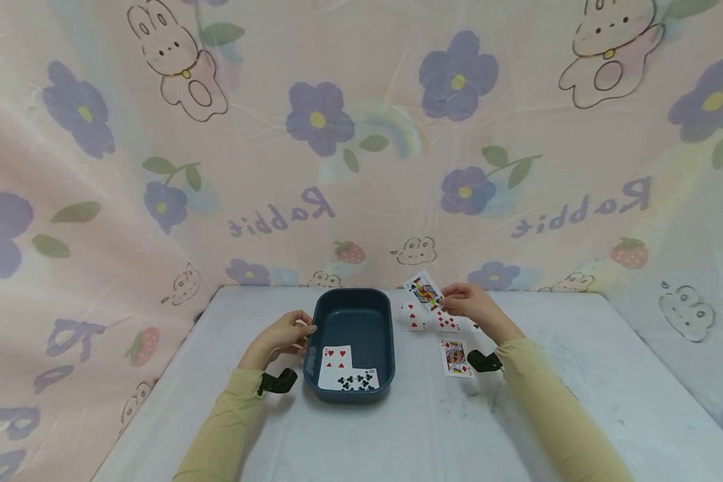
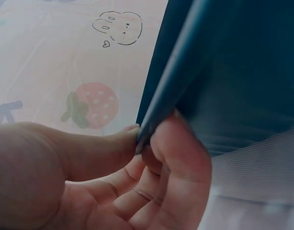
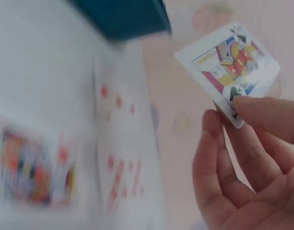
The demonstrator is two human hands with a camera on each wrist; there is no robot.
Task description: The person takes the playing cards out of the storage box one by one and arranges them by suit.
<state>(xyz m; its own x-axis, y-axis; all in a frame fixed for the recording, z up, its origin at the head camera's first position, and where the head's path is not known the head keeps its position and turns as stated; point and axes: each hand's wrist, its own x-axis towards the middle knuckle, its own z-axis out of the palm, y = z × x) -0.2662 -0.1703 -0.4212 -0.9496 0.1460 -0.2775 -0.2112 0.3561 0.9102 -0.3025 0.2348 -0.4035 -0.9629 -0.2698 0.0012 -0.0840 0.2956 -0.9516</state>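
Observation:
A dark blue rectangular tray (image 1: 353, 341) stands left of centre on the table. My left hand (image 1: 286, 337) pinches its left rim between thumb and forefinger, as the left wrist view shows close up. Inside the tray's near end lie a hearts card (image 1: 337, 356) and a clubs card (image 1: 361, 379), face up. Between thumb and fingers, my right hand (image 1: 474, 308) holds a playing card with a black-suit face figure (image 3: 235, 69), raised above the table. Below it lie a three of hearts (image 1: 413, 316), a many-pip diamonds card (image 1: 448, 321) and a partly hidden clubs card (image 1: 476, 327).
A diamonds face card (image 1: 456, 358) lies nearer on the table, beside the right wrist's black camera mount (image 1: 485, 361). Another black mount (image 1: 279, 381) sits on the left wrist. A patterned curtain (image 1: 361, 134) hangs behind the white table (image 1: 410, 428) and down its sides.

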